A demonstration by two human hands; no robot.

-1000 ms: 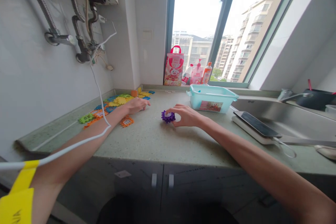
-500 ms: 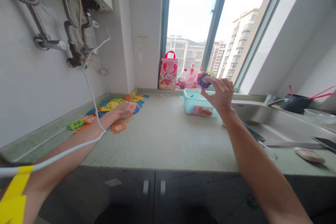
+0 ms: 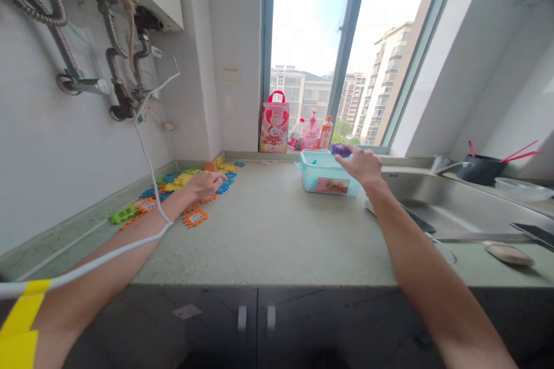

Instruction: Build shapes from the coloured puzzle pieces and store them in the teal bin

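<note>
Above the rim of a light teal plastic box (image 3: 309, 176), my right hand (image 3: 363, 166) pinches a purple interlocking plastic tile (image 3: 341, 150). The tile is tilted, so mostly its toothed edge shows. My left hand (image 3: 205, 184) rests over a spread of coloured tiles at the left, its index finger stretched toward the blue tiles (image 3: 225, 184). Its other fingers are bent and partly hidden. Near it lie yellow tiles (image 3: 178, 180), a green tile (image 3: 123, 214) and an orange tile (image 3: 195, 218) with a printed middle. Something teal shows inside the box.
A white cable (image 3: 108, 256) crosses over my left forearm. Behind the box, a pink bag (image 3: 274, 127), a pink pump bottle (image 3: 311, 134) and an orange-capped bottle (image 3: 325, 134) stand on the sill. To the right are a steel sink (image 3: 450, 207) and a dark pot (image 3: 482, 169).
My right hand has lowered the purple tile to the box rim and tipped it. My left hand has drawn back slightly from the blue tiles. The view has shifted a little.
</note>
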